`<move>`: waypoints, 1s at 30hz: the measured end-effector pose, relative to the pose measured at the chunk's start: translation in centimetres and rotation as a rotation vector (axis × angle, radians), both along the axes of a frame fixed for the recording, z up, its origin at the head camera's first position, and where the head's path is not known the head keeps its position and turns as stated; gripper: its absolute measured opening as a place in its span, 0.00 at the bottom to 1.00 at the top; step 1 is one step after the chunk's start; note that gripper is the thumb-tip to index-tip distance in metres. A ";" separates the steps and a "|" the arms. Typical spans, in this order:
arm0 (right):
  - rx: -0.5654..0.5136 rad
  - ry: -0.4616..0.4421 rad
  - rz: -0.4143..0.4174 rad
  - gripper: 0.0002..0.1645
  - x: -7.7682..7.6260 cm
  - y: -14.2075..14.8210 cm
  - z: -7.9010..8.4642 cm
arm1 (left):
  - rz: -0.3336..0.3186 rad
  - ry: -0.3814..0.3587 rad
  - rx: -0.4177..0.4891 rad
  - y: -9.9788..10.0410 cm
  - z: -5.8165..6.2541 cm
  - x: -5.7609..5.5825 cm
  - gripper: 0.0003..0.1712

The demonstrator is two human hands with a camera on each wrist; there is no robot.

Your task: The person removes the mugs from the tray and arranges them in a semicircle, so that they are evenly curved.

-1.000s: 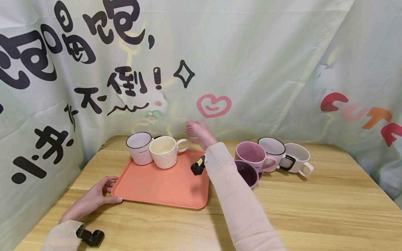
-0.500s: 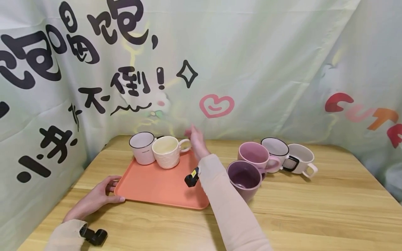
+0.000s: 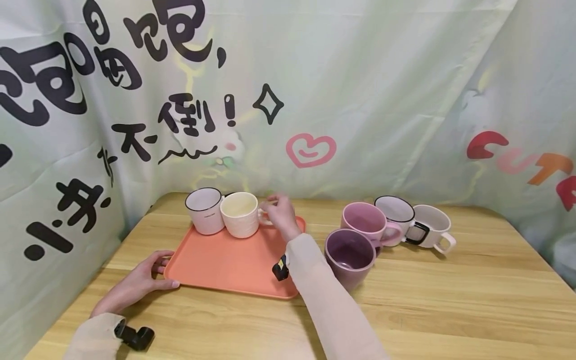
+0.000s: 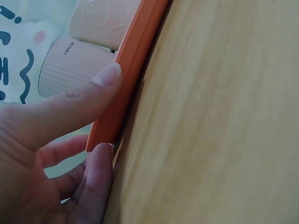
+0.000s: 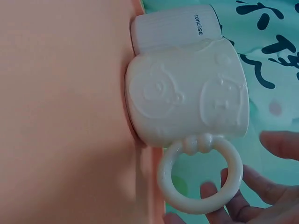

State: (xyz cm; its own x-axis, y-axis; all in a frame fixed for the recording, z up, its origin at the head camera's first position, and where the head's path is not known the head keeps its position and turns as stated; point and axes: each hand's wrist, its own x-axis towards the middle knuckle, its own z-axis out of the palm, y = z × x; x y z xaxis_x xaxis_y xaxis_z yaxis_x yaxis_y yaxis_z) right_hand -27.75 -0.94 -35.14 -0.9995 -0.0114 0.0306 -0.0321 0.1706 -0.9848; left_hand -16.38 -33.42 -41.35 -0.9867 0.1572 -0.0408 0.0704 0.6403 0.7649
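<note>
My left hand (image 3: 137,284) holds the front left corner of the orange tray (image 3: 234,265), its thumb on the rim (image 4: 140,46) and fingers around the corner in the left wrist view. A cream mug (image 3: 240,220) with raised animal patterns stands upright at the tray's back. My right hand (image 3: 283,217) is at its ring handle (image 5: 170,186). In the right wrist view the fingers (image 5: 261,186) lie behind the ring, one fingertip showing through it, and the thumb (image 5: 282,143) stays apart. A white mug (image 3: 206,217) with a black rim and the word "concise" stands against the cream mug's left.
Right of the tray stands a close group of mugs: a dark purple one (image 3: 348,265), a pink one (image 3: 362,227), a white black-rimmed one (image 3: 390,225) and a whitish one (image 3: 429,232). A printed curtain (image 3: 369,100) hangs behind the wooden table (image 3: 427,305).
My right hand has come down from behind the cream mug onto its handle. That handle now points slightly more toward the front. The left hand stays on the tray.
</note>
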 end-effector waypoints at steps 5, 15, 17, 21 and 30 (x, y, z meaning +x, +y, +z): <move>0.047 -0.002 0.093 0.19 0.6 0.3 -0.4 | 0.000 0.008 -0.003 0.0 0.0 0.0 0.46; 0.005 0.020 0.221 0.17 1.2 0.3 -1.8 | -0.005 0.006 0.001 0.1 0.0 0.1 0.46; 0.054 0.072 0.187 0.15 1.2 0.3 -1.8 | -0.013 0.015 0.011 0.2 0.1 0.1 0.46; 0.098 0.129 0.169 0.12 1.3 0.3 -1.8 | -0.024 0.034 0.026 0.2 0.1 0.1 0.44; 0.077 0.225 0.106 0.05 1.7 0.9 -1.3 | -0.028 0.026 0.026 0.1 0.1 0.2 0.45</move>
State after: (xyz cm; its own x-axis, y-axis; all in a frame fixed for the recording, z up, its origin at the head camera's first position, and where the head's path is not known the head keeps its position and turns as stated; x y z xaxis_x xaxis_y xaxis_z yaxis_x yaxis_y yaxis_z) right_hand -26.07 -0.07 -36.43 -0.9607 -0.1263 0.2473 -0.2708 0.2287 -0.9351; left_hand -16.22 -33.31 -41.26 -0.9827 0.1850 -0.0107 0.1078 0.6177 0.7790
